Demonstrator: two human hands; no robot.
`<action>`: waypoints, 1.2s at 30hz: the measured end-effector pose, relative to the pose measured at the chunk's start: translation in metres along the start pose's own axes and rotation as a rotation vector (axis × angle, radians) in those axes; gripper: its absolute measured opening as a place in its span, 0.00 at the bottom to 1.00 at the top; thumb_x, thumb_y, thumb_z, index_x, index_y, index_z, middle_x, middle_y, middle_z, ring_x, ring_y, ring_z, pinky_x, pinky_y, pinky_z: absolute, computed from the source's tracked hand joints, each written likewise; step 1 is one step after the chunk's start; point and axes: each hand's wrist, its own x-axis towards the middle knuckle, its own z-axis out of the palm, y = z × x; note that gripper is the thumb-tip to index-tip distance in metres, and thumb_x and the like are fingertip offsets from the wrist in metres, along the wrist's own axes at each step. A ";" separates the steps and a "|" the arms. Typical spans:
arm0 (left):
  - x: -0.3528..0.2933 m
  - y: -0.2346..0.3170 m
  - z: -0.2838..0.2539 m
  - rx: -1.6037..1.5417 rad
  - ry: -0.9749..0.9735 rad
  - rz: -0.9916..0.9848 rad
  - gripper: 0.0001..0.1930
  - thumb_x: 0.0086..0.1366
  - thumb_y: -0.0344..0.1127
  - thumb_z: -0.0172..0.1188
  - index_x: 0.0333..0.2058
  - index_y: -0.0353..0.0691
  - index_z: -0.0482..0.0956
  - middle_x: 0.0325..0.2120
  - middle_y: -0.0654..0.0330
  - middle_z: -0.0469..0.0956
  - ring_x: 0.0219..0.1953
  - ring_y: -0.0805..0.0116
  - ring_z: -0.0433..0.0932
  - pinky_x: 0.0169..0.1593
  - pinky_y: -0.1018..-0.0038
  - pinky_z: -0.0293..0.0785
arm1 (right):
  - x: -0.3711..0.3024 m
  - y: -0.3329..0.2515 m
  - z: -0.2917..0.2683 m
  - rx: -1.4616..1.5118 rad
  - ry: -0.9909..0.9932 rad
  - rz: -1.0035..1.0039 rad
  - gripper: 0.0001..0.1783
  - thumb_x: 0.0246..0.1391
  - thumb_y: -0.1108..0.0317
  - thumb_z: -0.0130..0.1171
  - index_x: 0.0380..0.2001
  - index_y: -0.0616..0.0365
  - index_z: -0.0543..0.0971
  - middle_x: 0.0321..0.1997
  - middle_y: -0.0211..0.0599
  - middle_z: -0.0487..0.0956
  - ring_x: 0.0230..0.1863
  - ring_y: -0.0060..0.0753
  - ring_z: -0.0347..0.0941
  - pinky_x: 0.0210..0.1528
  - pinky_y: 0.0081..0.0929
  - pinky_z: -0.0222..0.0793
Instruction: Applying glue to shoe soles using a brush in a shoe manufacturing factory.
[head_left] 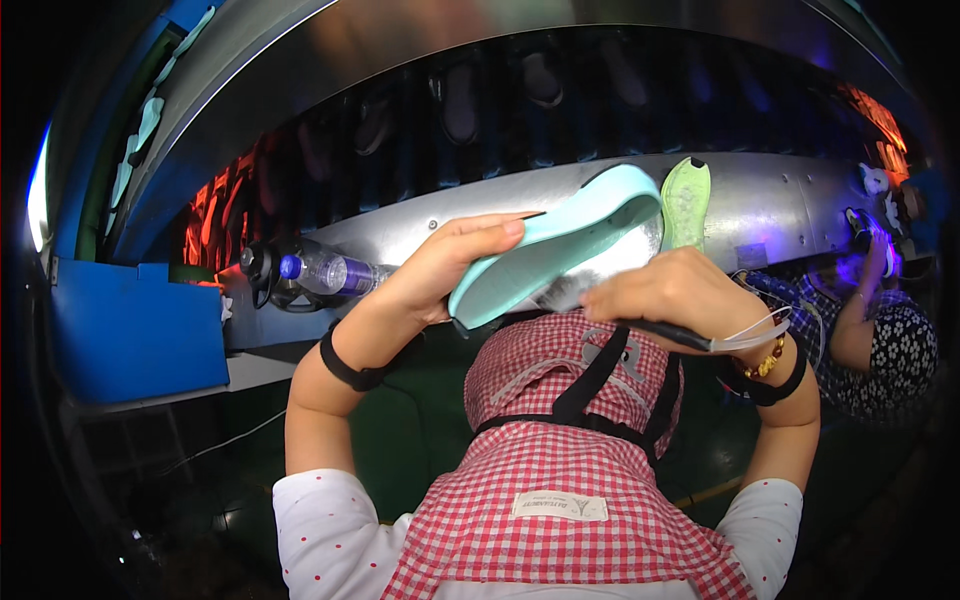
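My left hand (455,255) grips a pale turquoise shoe sole (600,205) by its near left part, thumb along the rim. The sole is tilted, with its hollow inner side facing me. My right hand (675,295) is closed round a black-handled brush (668,333), whose thin clear tubing runs back past the wrist. The brush's tip is blurred and partly hidden near the sole's lower edge; I cannot tell whether it touches. Just beyond my right hand a light green shoe sole (685,205) with a black tip lies on the metal ledge (785,200).
Behind the ledge runs a dark conveyor (560,130) carrying several soles. Plastic bottles (325,272) stand left of my left hand, near a blue panel (140,330). Orange-red light glows at both ends. A co-worker in a floral garment (900,355) is at the right.
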 end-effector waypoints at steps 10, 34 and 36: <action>-0.003 -0.001 -0.014 -0.060 0.062 0.055 0.23 0.59 0.40 0.50 0.49 0.30 0.66 0.41 0.52 0.72 0.40 0.69 0.74 0.43 0.76 0.71 | -0.009 0.018 0.002 0.225 0.035 0.116 0.11 0.41 0.75 0.58 0.33 0.63 0.76 0.36 0.42 0.77 0.38 0.38 0.75 0.42 0.26 0.69; 0.020 -0.024 0.001 0.043 0.059 0.289 0.20 0.61 0.36 0.46 0.51 0.32 0.65 0.42 0.57 0.72 0.42 0.73 0.71 0.45 0.78 0.66 | 0.043 0.005 0.025 0.588 0.582 0.358 0.08 0.44 0.70 0.53 0.24 0.64 0.75 0.20 0.35 0.74 0.23 0.22 0.69 0.26 0.19 0.63; 0.020 -0.025 -0.001 0.041 0.056 0.285 0.20 0.61 0.36 0.46 0.51 0.32 0.64 0.42 0.57 0.71 0.42 0.73 0.71 0.45 0.78 0.66 | 0.042 0.008 0.026 0.554 0.608 0.345 0.07 0.44 0.70 0.53 0.24 0.64 0.75 0.20 0.35 0.74 0.23 0.22 0.70 0.26 0.19 0.63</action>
